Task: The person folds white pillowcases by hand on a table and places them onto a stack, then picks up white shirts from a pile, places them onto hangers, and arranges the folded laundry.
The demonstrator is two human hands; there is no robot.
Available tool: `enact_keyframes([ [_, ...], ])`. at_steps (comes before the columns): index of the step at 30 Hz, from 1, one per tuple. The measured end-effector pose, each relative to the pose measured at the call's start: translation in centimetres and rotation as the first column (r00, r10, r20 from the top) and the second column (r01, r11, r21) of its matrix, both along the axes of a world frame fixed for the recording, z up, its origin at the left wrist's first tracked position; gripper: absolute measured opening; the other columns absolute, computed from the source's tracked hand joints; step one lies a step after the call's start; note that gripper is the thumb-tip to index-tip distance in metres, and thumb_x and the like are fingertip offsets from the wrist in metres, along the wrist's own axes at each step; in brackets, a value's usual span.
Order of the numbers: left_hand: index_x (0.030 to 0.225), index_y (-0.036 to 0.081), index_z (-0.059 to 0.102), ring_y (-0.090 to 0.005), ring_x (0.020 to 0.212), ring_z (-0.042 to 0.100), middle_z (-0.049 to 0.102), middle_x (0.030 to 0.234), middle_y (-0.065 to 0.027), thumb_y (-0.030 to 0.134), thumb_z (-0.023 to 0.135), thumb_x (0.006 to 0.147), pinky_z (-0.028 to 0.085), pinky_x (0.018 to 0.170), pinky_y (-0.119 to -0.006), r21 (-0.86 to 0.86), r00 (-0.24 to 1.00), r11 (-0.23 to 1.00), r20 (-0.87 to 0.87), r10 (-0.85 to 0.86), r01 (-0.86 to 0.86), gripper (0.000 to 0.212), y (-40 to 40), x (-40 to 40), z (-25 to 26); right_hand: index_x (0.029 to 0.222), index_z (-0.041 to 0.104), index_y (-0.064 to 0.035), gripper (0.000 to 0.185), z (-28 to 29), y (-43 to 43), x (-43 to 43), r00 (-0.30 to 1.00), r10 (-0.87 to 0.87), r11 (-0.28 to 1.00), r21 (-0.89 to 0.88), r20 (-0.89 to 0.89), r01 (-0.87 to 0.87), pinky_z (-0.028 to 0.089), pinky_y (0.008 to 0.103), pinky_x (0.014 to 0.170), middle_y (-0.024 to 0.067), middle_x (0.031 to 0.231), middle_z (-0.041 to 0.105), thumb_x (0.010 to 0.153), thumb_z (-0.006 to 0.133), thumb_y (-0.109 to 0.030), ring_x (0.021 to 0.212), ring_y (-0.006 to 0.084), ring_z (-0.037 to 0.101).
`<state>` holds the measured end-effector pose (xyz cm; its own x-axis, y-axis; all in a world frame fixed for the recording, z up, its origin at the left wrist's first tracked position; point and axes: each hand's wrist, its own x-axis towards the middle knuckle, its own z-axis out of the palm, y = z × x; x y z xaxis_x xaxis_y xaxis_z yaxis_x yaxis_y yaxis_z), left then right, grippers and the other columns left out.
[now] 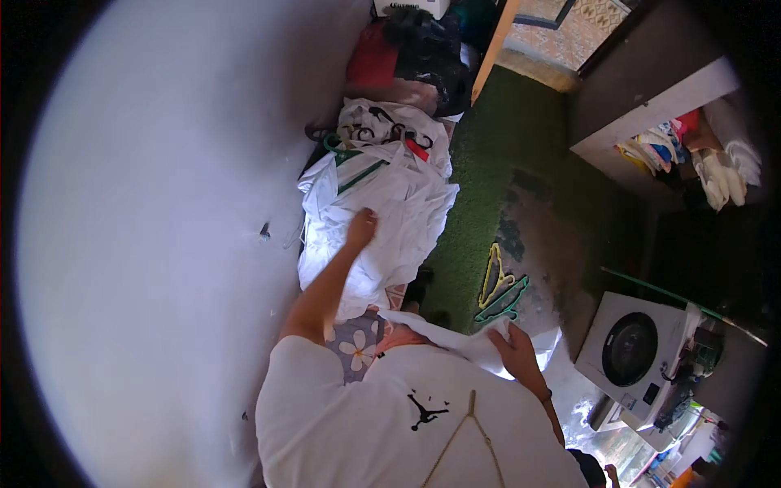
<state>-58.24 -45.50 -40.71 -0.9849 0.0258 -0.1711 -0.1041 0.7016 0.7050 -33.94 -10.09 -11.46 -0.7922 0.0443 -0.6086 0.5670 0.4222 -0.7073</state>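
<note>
My left hand (363,227) is over a pile of white garments (399,210), its fingers curled; whether it pinches the fabric cannot be made out. My right hand (515,354) grips a white cloth (464,341), which stretches across in front of my waist. At the far end of the pile, several clothes hangers show their hooks, among them a green hanger (341,152) partly inside a garment. A grey fabric with white flowers (357,351) lies under the near end.
A yellow hanger (490,277) and a green hanger (503,302) lie on the floor beside green artificial turf (470,201). Dark bags (433,61) stand beyond the pile. A white wall (152,244) borders the left. A front-loading washing machine (628,351) stands right, below shelved clothes (662,143).
</note>
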Motion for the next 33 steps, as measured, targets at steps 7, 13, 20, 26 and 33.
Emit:
enact_keyframes([
  [7, 0.131, 0.001, 0.039, -0.0389, 0.118, 0.049, 0.050, 0.126, -0.0232, 0.027, 0.059, 0.084, 0.043, 0.097, -0.047, -0.478, 0.823, 0.753, 0.103, 0.558, -0.451, 0.057, -11.8, -8.3, -4.7, 0.100, 0.061, 0.0002, 0.017, -0.3, -1.6, -0.9, 0.931, -0.293, 0.932, -0.151, 0.218, 0.328, 0.047, 0.0245, 0.069, 0.0053, 0.088, 0.065, 0.090, 0.061, -0.014, 0.078, 0.0109, 0.061],
  [13, 0.136, -0.001, 0.036, -0.0386, 0.121, 0.047, 0.049, 0.130, -0.0233, 0.045, 0.058, 0.083, 0.040, 0.100, -0.046, -0.472, 0.851, 0.872, 0.398, 0.342, -0.130, 0.073, -11.4, -9.6, -5.6, 0.103, 0.062, -0.0042, 0.018, -0.3, -3.3, -2.4, 0.963, -0.178, 0.969, -0.135, 0.203, 0.208, 0.047, 0.0279, 0.075, 0.0046, 0.089, 0.065, 0.090, 0.061, -0.017, 0.083, 0.0117, 0.058],
  [20, 0.120, -0.005, 0.054, -0.0418, 0.109, 0.055, 0.059, 0.114, -0.0278, 0.040, 0.049, 0.092, 0.042, 0.092, -0.044, -0.014, 0.974, 0.978, 0.085, 0.209, -0.208, 0.053, -10.2, -6.6, -3.4, 0.107, 0.060, -0.0062, 0.018, 1.2, -3.1, -3.8, 0.982, -0.136, 0.980, -0.129, 0.128, 0.153, 0.045, 0.0275, 0.081, 0.0045, 0.095, 0.063, 0.091, 0.058, -0.015, 0.089, 0.0125, 0.056],
  [26, 0.117, -0.004, 0.055, -0.0412, 0.101, 0.057, 0.060, 0.106, -0.0273, 0.029, 0.048, 0.096, 0.044, 0.087, -0.040, 0.214, 0.985, 0.963, 0.093, 0.144, -0.161, 0.039, -6.0, -3.0, 13.8, 0.116, 0.058, -0.0052, 0.024, 2.1, -3.5, -5.5, 0.965, -0.125, 0.933, -0.304, 0.232, 0.194, 0.043, 0.0294, 0.091, 0.0071, 0.107, 0.061, 0.094, 0.053, -0.015, 0.101, 0.0160, 0.056],
  [33, 0.088, -0.004, 0.053, -0.0353, 0.068, 0.049, 0.054, 0.075, -0.0213, 0.018, 0.056, 0.092, 0.041, 0.065, -0.039, 0.089, 0.991, 0.987, -0.029, -0.131, 0.133, 0.022, -1.9, 4.4, 32.3, 0.140, 0.037, -0.0053, 0.047, -0.2, -4.2, -6.9, 0.925, 0.135, 0.977, -0.105, -0.356, -0.183, 0.039, 0.0293, 0.096, 0.0137, 0.125, 0.054, 0.096, 0.050, -0.019, 0.111, 0.0164, 0.051],
])
